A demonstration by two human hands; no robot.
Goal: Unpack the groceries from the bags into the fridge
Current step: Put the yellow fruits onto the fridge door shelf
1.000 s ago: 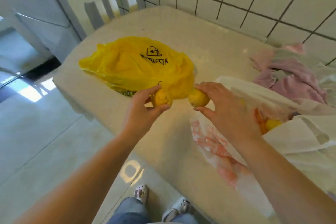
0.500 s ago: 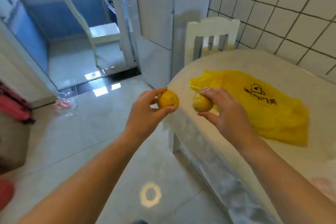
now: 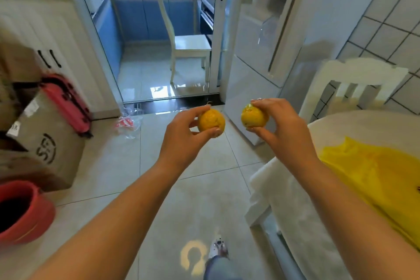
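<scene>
The left hand (image 3: 181, 136) pinches one yellow-orange fruit (image 3: 211, 123) and the right hand (image 3: 284, 129) pinches a second fruit (image 3: 254, 116), both above the tiled floor (image 3: 127, 166). Beyond the right hand stands the pale fridge (image 3: 252, 52); below its wrist a yellow bag (image 3: 375, 177) lies on the counter (image 3: 295, 211). Far left of the left hand, a cardboard box (image 3: 45, 143) reads "SF".

View has swung off the table (image 3: 341, 125) toward the fridge (image 3: 254, 79), both hands carrying fruit along

Glossy tiled floor (image 3: 118, 179), white chair (image 3: 188, 52), tiled wall (image 3: 391, 18).
</scene>
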